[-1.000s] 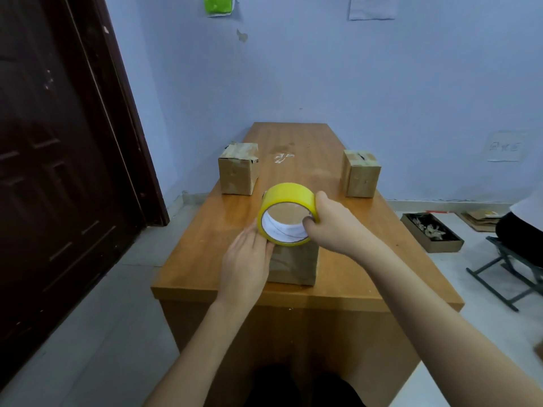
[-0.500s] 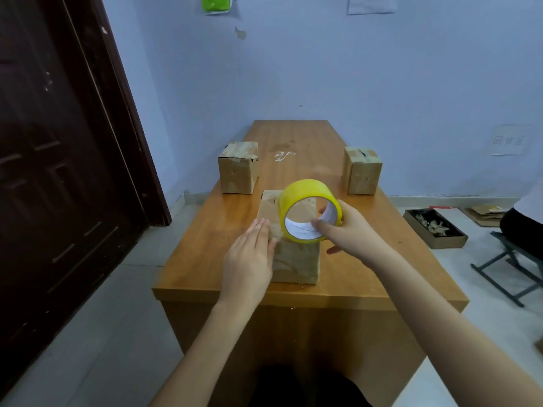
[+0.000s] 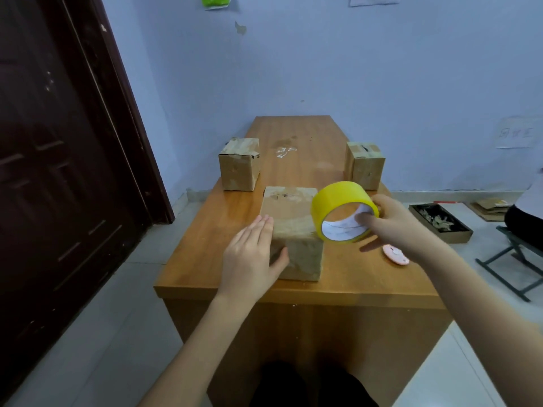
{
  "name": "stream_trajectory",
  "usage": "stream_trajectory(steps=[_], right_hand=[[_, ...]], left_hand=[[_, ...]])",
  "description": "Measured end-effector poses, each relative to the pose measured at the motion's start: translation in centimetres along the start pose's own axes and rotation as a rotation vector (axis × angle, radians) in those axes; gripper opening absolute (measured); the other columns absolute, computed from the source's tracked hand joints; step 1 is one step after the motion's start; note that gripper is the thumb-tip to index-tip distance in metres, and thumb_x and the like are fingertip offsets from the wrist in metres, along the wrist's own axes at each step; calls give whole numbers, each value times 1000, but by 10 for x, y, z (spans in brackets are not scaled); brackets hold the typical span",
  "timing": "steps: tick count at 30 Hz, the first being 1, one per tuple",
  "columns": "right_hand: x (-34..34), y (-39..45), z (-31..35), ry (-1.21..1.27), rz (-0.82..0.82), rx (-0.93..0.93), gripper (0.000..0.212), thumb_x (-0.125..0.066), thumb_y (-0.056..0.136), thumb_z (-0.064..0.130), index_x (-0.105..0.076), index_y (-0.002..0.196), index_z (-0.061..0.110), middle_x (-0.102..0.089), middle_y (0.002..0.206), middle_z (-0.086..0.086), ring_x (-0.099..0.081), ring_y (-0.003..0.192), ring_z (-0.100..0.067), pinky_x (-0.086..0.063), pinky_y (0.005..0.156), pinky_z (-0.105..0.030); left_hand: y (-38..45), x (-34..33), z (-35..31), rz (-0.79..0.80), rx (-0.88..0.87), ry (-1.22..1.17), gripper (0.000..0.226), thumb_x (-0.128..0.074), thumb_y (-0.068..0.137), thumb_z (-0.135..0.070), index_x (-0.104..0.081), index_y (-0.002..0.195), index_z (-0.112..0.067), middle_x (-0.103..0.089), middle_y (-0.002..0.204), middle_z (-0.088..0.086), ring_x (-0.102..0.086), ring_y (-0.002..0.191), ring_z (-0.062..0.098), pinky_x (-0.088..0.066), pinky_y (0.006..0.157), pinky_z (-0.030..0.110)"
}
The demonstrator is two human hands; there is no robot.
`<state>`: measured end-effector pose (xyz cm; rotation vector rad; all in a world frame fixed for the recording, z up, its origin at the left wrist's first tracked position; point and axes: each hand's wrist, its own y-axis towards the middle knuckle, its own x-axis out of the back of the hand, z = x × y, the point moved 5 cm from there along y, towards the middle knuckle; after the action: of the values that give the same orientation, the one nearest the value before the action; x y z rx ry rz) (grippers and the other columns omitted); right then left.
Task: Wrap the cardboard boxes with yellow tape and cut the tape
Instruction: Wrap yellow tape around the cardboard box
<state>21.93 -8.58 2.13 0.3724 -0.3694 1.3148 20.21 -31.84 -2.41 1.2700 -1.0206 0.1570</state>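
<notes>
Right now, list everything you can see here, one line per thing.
cardboard boxes: 3, brown; near box at the table's front, far left box and far right box behind it
tape roll: 1, yellow; held above the near box's right side
cutter: 1, pink; on the table under the right wrist
table: 1, orange-brown wood
door: 1, dark brown; left
wall: pale blue
tray of scraps: 1, on the floor, right
folding stool: 1, dark frame, far right
left hand: flat against the near box's left side
right hand: grips the tape roll, thumb through its core
</notes>
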Motion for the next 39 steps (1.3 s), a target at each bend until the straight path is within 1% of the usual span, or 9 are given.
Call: stream_trajectory(steps=[5, 10, 19, 23, 28, 31, 33, 36, 39], right_hand=[[-26, -5, -18, 265, -6, -40, 23, -56, 95, 19, -51, 116, 8, -63, 105, -11, -68, 77, -19, -60, 64, -45], [-40, 1, -23, 426, -34, -91, 11, -60, 94, 18, -60, 103, 11, -62, 107, -15, -63, 91, -24, -60, 56, -38], [-6, 3, -35, 98, -144, -45, 12, -53, 93, 7, -56, 94, -4, -56, 82, -12, -61, 72, -29, -58, 57, -41], [-33, -10, -66, 236, -33, -211, 8, -56, 95, 12, -55, 90, 6, -61, 71, -15, -63, 44, -18, -54, 43, -28], [-40, -9, -68, 291, 1, -216, 10, -55, 95, 13, -54, 85, 12, -61, 69, -13, -63, 47, -17, -54, 45, -28], [-36, -9, -66, 248, -3, -210, 11, -54, 95, 11, -54, 85, 9, -61, 68, -14, -63, 46, -18, -54, 43, -28], [-36, -10, -67, 244, -1, -209, 12, -54, 95, 11, -54, 83, 10, -60, 68, -13, -63, 46, -18, -54, 43, -28], [-40, -13, -69, 257, 19, -207, 11, -55, 95, 14, -55, 84, 12, -61, 69, -11, -64, 49, -17, -55, 46, -28], [-44, -15, -70, 272, 34, -200, 11, -55, 96, 17, -56, 86, 13, -63, 66, -11, -64, 49, -16, -55, 47, -26]], left_hand=[[-2, 1, 1, 10, 20, 4, 58, -76, 75, -33, -61, 121, 0, -64, 121, 13, -60, 115, 24, -38, 95, 29], [-3, 0, 2, 10, 8, 6, 57, -70, 79, -36, -60, 122, 0, -64, 122, 13, -60, 115, 25, -40, 96, 31], [-3, 1, 4, -4, -35, 32, 57, -65, 80, -41, -62, 120, -1, -65, 120, 13, -62, 112, 24, -37, 97, 35], [-1, 0, 3, 14, 3, 16, 57, -74, 77, -38, -63, 120, -2, -65, 120, 12, -62, 112, 24, -36, 96, 36], [13, 9, 1, 46, -24, 68, 53, -59, 83, -48, -67, 115, -7, -68, 116, 8, -64, 107, 21, -41, 97, 33], [17, 3, -20, 130, -152, 116, 69, -62, 83, -52, -50, 136, -9, -52, 136, 5, -50, 126, 20, -29, 106, 38], [15, -6, -37, 165, -222, 81, 65, -65, 85, -44, -48, 137, -8, -49, 139, 5, -47, 129, 19, -26, 108, 37], [17, -10, -39, 134, -163, -37, 41, -63, 87, -22, -61, 125, -8, -62, 126, 7, -59, 117, 20, -35, 103, 34], [21, -5, -36, 166, -104, -149, 38, -62, 89, -16, -60, 127, -13, -60, 130, 5, -54, 123, 20, -32, 105, 31]])
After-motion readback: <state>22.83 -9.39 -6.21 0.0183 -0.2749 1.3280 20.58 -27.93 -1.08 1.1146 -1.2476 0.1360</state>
